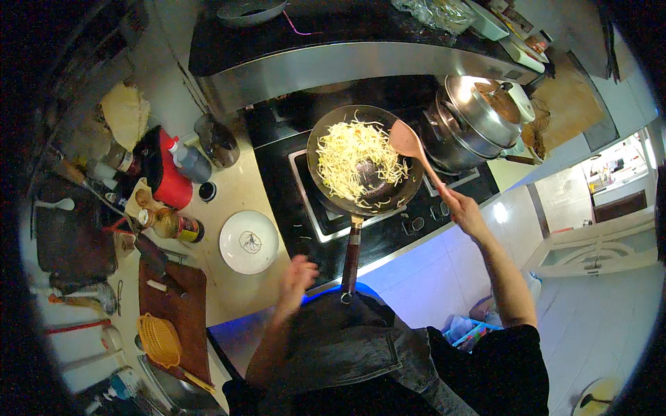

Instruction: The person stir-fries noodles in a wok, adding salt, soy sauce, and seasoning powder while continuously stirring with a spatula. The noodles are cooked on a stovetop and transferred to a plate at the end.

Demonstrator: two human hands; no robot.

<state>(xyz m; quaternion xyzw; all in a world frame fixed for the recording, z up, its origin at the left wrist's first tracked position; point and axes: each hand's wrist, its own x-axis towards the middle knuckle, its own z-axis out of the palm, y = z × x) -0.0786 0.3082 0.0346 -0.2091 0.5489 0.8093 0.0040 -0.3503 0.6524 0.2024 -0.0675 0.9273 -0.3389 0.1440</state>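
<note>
A frying pan (387,205) stands on the black gas hob (276,171), its dark handle pointing towards me. In it lies a heap of pale bean sprouts (343,156), with a bare patch of pan right of the middle. My right hand (465,210) grips the handle of a wooden spatula (406,139); the spatula's blade is over the pan's right rim. My left hand (299,278), somewhat blurred, is raised left of the pan handle, touching nothing that I can make out. Left of the hob, a white plate (234,229) with a drawn pattern rests on the counter.
A lidded steel steamer pot (468,130) stands right of the pan. At the left are a sauce jar (190,230), a dark bottle with a red cap (193,164), a brown cutting board (195,307), a cleaver (151,252) and a yellow basket (158,340).
</note>
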